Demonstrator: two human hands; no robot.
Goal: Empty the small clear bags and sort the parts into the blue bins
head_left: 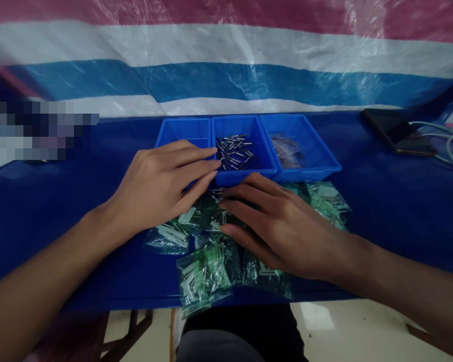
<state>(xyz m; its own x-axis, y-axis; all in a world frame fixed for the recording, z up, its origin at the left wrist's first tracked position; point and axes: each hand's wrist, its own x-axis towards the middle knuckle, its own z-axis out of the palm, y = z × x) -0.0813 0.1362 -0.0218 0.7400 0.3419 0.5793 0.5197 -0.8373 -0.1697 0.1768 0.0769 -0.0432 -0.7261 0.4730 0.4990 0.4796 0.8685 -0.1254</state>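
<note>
My left hand (pixel 166 178) reaches across the left blue bin (pixel 181 128), its fingers stretched out. Their tips are at the near left corner of the middle blue bin (pixel 245 174), which holds a pile of thin metal pins (pixel 236 156). My right hand (pixel 274 221) lies low over the clear plastic bags in front of that bin, fingers bent and slightly apart. Beside its fingertips are a few loose metal pins (pixel 216 193); I make out nothing held in either hand. One bag (pixel 204 276) with green marking, pale strips and metal pieces lies at the table's front edge.
Several similar bags (pixel 168 236) spread around my hands, some overlapping. The right blue bin (pixel 305 174) contains small clear packets (pixel 286 151). Farther right, a dark phone (pixel 398 133) lies near white cables (pixel 451 143) on the blue table (pixel 385 211). Striped sheeting (pixel 226 80) hangs behind.
</note>
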